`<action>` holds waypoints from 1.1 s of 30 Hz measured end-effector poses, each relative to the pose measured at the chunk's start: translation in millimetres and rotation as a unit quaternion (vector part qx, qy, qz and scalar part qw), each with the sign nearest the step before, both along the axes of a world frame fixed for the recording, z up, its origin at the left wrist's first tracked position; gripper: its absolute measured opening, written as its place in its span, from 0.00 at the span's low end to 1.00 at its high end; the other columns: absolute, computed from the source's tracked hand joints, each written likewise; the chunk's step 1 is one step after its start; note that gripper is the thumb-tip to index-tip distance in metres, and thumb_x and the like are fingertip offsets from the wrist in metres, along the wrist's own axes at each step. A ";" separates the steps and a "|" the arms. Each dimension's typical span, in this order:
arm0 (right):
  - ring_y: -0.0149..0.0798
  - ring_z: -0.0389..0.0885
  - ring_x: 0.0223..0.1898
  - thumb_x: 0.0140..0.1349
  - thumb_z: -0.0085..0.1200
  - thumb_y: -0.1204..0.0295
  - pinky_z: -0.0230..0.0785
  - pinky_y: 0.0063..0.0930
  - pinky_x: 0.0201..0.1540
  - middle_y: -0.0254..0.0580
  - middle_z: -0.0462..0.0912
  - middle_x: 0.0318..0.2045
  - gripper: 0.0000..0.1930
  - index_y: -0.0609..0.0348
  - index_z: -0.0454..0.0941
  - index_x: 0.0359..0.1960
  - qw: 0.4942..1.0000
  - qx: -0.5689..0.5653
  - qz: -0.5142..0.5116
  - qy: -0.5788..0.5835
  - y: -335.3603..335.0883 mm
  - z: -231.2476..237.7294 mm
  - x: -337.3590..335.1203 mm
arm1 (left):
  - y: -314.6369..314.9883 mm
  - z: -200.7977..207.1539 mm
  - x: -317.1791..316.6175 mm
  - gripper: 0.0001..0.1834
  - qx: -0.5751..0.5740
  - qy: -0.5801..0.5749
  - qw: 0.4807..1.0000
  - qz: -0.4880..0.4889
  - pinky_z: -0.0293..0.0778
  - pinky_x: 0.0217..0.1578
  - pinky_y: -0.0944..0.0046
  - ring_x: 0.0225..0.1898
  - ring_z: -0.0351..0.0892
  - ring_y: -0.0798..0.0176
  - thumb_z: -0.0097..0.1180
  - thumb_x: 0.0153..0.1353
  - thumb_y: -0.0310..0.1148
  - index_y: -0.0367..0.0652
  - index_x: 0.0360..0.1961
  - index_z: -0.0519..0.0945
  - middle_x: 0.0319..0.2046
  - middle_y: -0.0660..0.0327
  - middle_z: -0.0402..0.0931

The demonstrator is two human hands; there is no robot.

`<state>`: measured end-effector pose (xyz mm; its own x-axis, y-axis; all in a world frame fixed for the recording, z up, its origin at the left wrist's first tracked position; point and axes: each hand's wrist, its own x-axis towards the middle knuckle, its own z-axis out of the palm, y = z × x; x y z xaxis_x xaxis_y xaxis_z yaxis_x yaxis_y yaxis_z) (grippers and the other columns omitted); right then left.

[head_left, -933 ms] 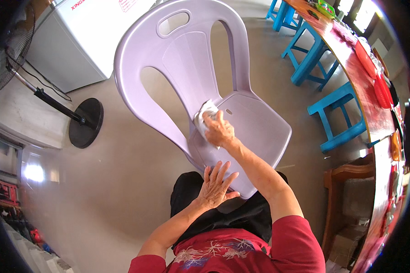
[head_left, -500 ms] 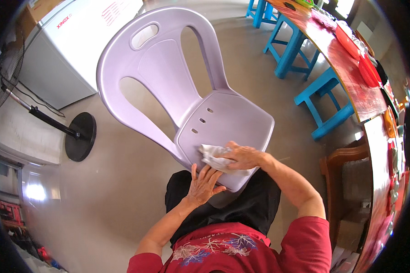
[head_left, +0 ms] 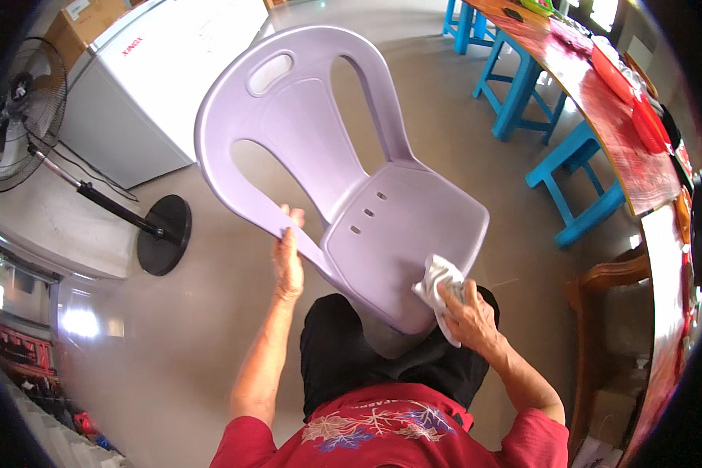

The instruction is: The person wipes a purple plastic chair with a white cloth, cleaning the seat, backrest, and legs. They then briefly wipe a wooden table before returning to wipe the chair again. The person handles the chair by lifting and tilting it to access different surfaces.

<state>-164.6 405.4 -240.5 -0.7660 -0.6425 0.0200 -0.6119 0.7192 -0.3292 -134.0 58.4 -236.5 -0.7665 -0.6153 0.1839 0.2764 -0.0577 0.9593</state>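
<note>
A pale purple plastic chair (head_left: 413, 226) is tilted in front of my knees, its back leaning away to the upper left and its seat toward me. My left hand (head_left: 289, 269) grips the left side of the chair's frame, with the thumb on the outside and the fingertips showing through the side opening. A crumpled white cloth (head_left: 440, 282) is bunched in my right hand (head_left: 469, 318), at the seat's front right edge. Part of the cloth hangs down past the edge. The chair's legs are hidden beneath the seat.
A black pedestal fan (head_left: 164, 234) and a white chest freezer (head_left: 132, 117) stand at the left. Along the right runs a long table (head_left: 593, 101) with red baskets (head_left: 649, 125) on it. Blue stools (head_left: 577, 187) stand beside it, and a brown wooden chair (head_left: 593, 288) is nearer.
My left hand has left the seat's front edge and taken hold of the chair's left side. My right hand has moved the cloth from mid-seat to the front right edge.
</note>
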 end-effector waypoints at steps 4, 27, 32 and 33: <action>0.52 0.78 0.39 0.49 0.59 0.64 0.76 0.41 0.35 0.50 0.66 0.42 0.28 0.35 0.70 0.56 0.994 0.043 0.102 -0.011 -33.5 14.1 -2.2 | -6.1 -14.5 3.6 0.31 -0.071 -0.007 0.997 0.000 0.59 0.58 0.57 0.55 0.66 0.60 0.39 0.68 0.51 0.35 0.61 0.59 0.49 0.57 0.70; 0.32 0.76 0.40 0.62 0.53 0.67 0.72 0.25 0.40 0.39 0.74 0.42 0.19 0.60 0.70 0.54 0.628 -0.508 0.086 -0.582 -213.7 38.5 -26.8 | -9.6 0.9 8.1 0.31 -0.110 -0.052 0.989 -0.079 0.54 0.62 0.58 0.64 0.54 0.55 0.34 0.68 0.46 0.38 0.66 0.50 0.63 0.52 0.54; 0.58 0.66 0.54 0.51 0.56 0.72 0.63 0.41 0.55 0.57 0.63 0.55 0.31 0.53 0.65 0.60 0.884 -0.409 0.193 -0.122 -207.3 59.9 -6.3 | 36.2 20.3 56.9 0.35 0.145 0.086 0.985 0.029 0.56 0.62 0.55 0.63 0.56 0.58 0.40 0.64 0.57 0.49 0.66 0.52 0.62 0.59 0.55; 0.59 0.66 0.53 0.50 0.57 0.72 0.62 0.43 0.56 0.56 0.62 0.56 0.32 0.51 0.64 0.61 0.886 -0.386 0.244 -0.081 -209.2 65.1 1.0 | 48.0 25.5 64.8 0.33 0.182 0.110 0.977 0.006 0.58 0.60 0.56 0.62 0.57 0.60 0.44 0.64 0.53 0.46 0.64 0.54 0.62 0.60 0.56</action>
<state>-163.6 196.2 -175.3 -0.4343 -0.7406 0.5128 -0.6874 -0.0954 -0.7200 -69.3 106.4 -211.0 -0.7251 -0.6798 0.1105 0.4766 -0.3795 0.7930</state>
